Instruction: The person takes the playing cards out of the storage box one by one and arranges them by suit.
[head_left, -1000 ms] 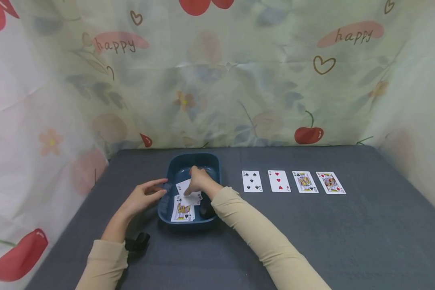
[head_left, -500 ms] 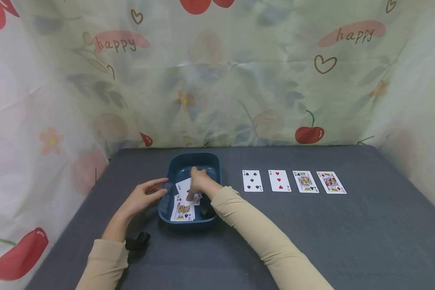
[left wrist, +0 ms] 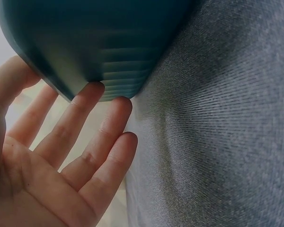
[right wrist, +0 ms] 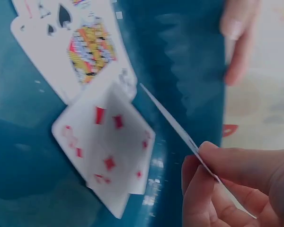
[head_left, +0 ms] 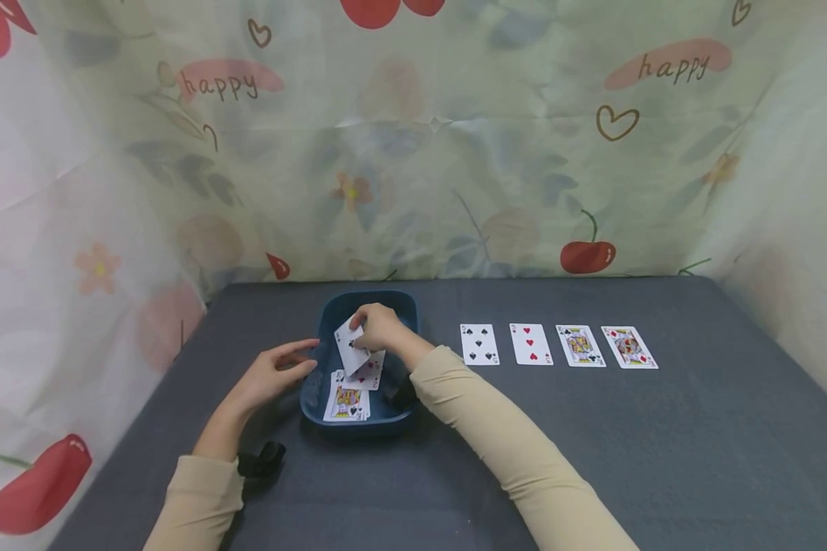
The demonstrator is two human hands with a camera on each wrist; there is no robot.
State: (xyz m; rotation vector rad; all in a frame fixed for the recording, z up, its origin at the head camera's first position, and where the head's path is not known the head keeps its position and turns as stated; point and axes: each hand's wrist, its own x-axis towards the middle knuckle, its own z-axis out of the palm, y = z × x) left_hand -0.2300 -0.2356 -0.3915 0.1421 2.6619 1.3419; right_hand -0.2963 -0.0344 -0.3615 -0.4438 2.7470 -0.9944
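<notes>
Left of centre, the right hand (head_left: 384, 330) pinches one card (head_left: 348, 347) above loose cards (head_left: 348, 403) in the tray (head_left: 394, 308), the left hand (head_left: 270, 375), fingers (left wrist: 114, 120) parted, at its left edge, tabletop (head_left: 613, 451) stretching right past four cards (head_left: 532, 344).

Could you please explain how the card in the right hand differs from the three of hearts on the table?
The card in the right hand is tilted, pinched in the fingers; the three of hearts lies flat. The held card is over the blue tray, while the three of hearts rests on the dark grey table. The held card's markings look black, the three of hearts' red. Both are playing cards.
</notes>
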